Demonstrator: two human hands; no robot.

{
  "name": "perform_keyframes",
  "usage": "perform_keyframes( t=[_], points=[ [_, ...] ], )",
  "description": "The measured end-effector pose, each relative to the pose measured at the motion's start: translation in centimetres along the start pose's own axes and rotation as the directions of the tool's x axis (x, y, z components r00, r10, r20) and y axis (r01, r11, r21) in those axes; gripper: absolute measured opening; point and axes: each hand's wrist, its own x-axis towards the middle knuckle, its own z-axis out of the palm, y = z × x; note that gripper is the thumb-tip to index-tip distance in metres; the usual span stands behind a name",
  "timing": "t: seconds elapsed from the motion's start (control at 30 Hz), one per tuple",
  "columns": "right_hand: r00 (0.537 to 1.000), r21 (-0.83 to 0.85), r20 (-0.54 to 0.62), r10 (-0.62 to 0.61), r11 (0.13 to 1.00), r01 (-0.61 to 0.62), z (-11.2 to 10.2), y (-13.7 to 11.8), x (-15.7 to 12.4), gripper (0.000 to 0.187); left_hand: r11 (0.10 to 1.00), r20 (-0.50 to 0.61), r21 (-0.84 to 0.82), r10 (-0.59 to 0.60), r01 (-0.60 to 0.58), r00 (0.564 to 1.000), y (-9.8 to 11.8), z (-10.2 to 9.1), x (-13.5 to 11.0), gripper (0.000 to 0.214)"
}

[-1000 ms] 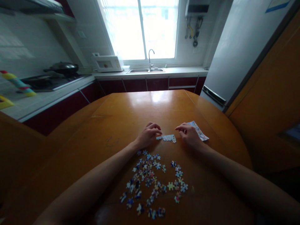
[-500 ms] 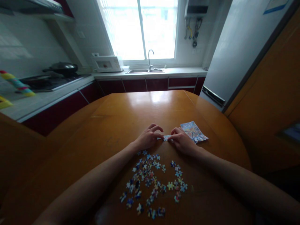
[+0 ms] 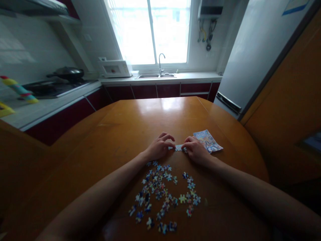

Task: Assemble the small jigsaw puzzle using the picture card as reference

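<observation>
A short strip of joined light-blue jigsaw puzzle pieces (image 3: pixel 178 147) lies flat on the wooden table. My left hand (image 3: pixel 160 146) is at its left end, its lower fingertips pressing on the pieces while a finger arches above. At the right end, my right hand (image 3: pixel 194 149) has its fingers bent and closed on the pieces; its palm side is hidden. Many loose jigsaw pieces (image 3: pixel 160 187) are scattered nearer to me, between my forearms. A picture sheet (image 3: pixel 207 140) with a colourful cartoon print lies just beyond my right hand, partly covered by it.
The rounded wooden table (image 3: pixel 155 117) spans the view. Behind it are a counter with a sink (image 3: pixel 155 76), a microwave (image 3: pixel 115 68) and a window. A stove with a black pan (image 3: pixel 67 73) is to the left, a fridge (image 3: pixel 240 57) to the right.
My right hand's fingertips have shifted slightly right along the strip, leaving a little more of it showing. The left hand and the loose pieces stay put.
</observation>
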Motion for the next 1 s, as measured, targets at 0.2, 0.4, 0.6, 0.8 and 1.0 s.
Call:
perform_keyframes(
  t=[0.2, 0.4, 0.6, 0.8, 1.0],
  points=[
    [0.998, 0.036, -0.058, -0.007, 0.999, 0.009, 0.0, -0.2, 0.1, 0.029, 1.000, -0.034, 0.002, -0.030, 0.030, 0.999, -0.1, 0.2, 0.1, 0.053],
    [0.996, 0.064, -0.086, 0.000, 0.998, 0.006, 0.1, -0.3, 0.1, 0.021, 0.987, -0.223, 0.000, -0.155, 0.159, 0.962, -1.1, 0.6, 0.3, 0.029],
    [0.995, 0.076, -0.095, -0.016, 0.997, 0.023, 0.2, -0.5, 0.1, 0.020, 0.971, -0.258, -0.035, -0.239, 0.238, 0.936, -1.2, 0.5, 0.4, 0.023],
    [0.996, 0.073, -0.089, -0.016, 0.997, 0.023, 0.4, -0.3, 0.1, 0.019, 0.965, -0.284, -0.049, -0.260, 0.257, 0.923, -1.5, 0.7, 0.4, 0.028],
    [0.996, 0.078, -0.083, -0.011, 0.997, 0.018, 0.3, -0.3, 0.1, 0.018, 0.958, -0.268, -0.048, -0.287, 0.284, 0.920, -1.3, 0.5, 0.5, 0.025]
  ],
)
